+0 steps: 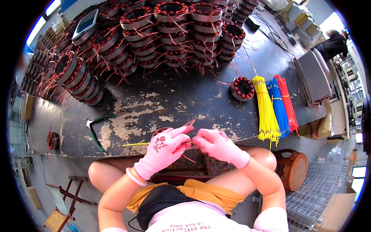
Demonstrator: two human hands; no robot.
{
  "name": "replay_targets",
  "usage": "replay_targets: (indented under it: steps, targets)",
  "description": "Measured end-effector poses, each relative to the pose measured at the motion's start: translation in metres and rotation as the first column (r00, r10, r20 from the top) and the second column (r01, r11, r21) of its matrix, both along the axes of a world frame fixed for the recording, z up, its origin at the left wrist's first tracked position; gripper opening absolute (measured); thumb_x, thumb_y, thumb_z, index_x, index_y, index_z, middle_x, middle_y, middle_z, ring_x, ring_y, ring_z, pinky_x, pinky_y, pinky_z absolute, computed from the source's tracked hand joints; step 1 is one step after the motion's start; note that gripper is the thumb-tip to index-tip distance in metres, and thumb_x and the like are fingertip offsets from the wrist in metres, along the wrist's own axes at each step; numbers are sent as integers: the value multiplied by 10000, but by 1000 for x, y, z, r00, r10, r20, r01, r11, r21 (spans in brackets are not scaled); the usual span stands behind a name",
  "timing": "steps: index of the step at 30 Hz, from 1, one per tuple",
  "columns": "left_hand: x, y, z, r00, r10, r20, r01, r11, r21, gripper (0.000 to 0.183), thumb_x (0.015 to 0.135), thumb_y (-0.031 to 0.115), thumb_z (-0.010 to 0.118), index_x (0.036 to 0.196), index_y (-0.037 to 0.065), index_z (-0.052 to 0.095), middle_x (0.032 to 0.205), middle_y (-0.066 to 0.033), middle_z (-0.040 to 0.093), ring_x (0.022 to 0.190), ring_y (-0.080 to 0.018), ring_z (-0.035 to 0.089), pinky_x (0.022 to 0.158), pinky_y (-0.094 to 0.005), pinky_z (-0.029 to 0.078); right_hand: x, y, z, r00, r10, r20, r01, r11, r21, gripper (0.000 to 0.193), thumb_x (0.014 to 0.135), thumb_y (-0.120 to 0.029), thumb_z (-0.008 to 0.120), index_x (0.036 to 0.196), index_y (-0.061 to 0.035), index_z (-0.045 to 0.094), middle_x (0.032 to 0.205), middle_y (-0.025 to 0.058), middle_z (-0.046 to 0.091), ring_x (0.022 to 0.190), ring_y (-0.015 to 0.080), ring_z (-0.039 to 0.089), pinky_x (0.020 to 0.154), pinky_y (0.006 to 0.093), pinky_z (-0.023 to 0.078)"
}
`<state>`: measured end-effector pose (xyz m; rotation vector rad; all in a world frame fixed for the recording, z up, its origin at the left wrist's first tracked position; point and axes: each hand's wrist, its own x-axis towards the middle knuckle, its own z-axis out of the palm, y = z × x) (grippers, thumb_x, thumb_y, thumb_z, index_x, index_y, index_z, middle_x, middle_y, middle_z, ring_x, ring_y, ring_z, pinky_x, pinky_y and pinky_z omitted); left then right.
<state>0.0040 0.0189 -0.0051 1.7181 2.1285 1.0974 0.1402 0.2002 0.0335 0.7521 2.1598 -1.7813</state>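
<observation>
At the table's near edge, both my hands, in pink gloves, meet with fingertips almost touching. My left hand [164, 147] is closed; a thin yellow wire [135, 144] enters it from the left and lines up with its fingertips. Partly hidden behind that hand is a wound motor stator [158, 132], with reddish lead wires showing near the fingers. My right hand [218, 146] is pinched shut just to the right, and what lies in its fingertips is too small to make out. A loose reddish wire end [189, 159] hangs below the hands.
Stacks of wound stators [170, 34] fill the far side, a phone-like device [85, 23] on top. Green-handled pliers [94, 133] lie left. A single stator [242, 89] sits right, beside yellow [266, 112], blue [279, 108] and red wire bundles [286, 102]. Another small stator [52, 140] is far left.
</observation>
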Motion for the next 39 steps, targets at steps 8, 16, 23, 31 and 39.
replay_targets:
  steps: [8,16,23,31,39]
  targets:
    - [-1,2,8,998,56,27,-56,998,-21,110,813,50,715,915,74,684,1267,-93,721,1023,-286,706,886,-406,544,19,-4,-29,863,412,-293,145,353,924,286,792,-327,840,951,-139,696,906,25,692,781,228,682,662,373,519]
    - [-2,2,7,999,47,27,-46,998,-35,184,800,39,724,976,79,690,1278,-92,716,998,-295,712,912,-408,542,4,-20,-45,953,48,-300,64,933,353,229,912,-235,751,1074,-89,681,916,-12,680,770,110,633,668,276,501]
    - [-3,0,3,999,40,13,-40,999,2,196,803,59,728,990,93,679,1287,-70,709,922,-300,701,854,-411,555,8,-4,-29,984,32,-175,-35,999,-17,239,952,-264,711,1098,-79,672,868,18,661,774,126,623,657,272,481]
    - [-5,2,3,1000,12,0,-12,1000,24,252,780,27,731,1021,84,688,1286,-90,713,958,-306,709,875,-411,550,-4,-4,-39,867,344,-361,-79,810,581,216,939,-292,711,1041,-103,688,879,19,665,750,142,622,641,314,492]
    - [-4,-1,2,999,35,33,-35,999,-12,140,844,99,718,976,94,671,1288,-36,705,989,-273,704,924,-419,542,7,-10,-24,963,63,-261,40,928,372,208,936,-232,735,1067,-79,687,959,30,714,775,113,651,665,253,493]
